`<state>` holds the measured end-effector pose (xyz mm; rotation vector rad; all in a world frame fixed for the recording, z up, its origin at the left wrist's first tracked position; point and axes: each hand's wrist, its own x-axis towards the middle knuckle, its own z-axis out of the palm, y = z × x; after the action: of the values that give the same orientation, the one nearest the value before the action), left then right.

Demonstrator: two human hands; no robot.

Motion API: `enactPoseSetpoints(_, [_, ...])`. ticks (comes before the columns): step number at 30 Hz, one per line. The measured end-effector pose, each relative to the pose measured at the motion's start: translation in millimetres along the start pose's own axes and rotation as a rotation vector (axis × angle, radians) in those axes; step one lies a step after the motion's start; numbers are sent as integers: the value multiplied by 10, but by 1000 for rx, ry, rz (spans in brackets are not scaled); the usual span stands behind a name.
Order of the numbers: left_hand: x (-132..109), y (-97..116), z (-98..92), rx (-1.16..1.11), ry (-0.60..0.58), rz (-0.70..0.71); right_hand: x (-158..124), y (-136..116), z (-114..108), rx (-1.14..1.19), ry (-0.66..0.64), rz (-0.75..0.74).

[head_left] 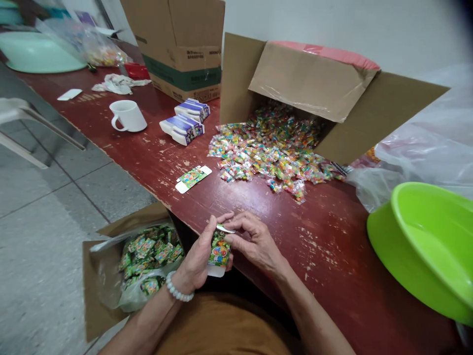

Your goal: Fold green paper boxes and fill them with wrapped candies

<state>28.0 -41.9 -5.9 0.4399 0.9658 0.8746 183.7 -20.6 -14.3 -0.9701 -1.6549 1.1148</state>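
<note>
My left hand (199, 256), with a beaded bracelet at the wrist, is wrapped round a small green printed box (220, 249) near the table's front edge. The fingers of my right hand (254, 241) are pinched at the box's upper end, on its white flap. A white flap also sticks out at the lower end. Beyond my hands a flattened green box (193, 178) lies on the red table (318, 236). Clear packets of colourful candies (266, 153) spill from an open cardboard carton (295, 79).
A carton of filled green boxes (151, 251) stands below the table edge at left. A white mug (128, 116), purple-white card stacks (183, 129) and a closed-sided carton (181, 54) are farther back. A green basin (424, 246) sits at right.
</note>
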Motion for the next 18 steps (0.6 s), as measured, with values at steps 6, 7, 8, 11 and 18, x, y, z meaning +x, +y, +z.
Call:
enactPoseSetpoints(6, [38,-41,22,34,-24,-17,25,32,42,125,63,214])
enactPoseSetpoints(7, [45,-49,22,42,-26,-11,40,38,50,175,61,256])
enactPoseSetpoints(8, [51,-57,21,53,-28,-3,58,41,58,240,63,304])
enactPoseSetpoints(11, [65,-66,7,101,-30,8,110,35,69,391,77,443])
enactPoseSetpoints(18, [100,-54,-24,72,-38,9,50,0,-10,184,-17,163])
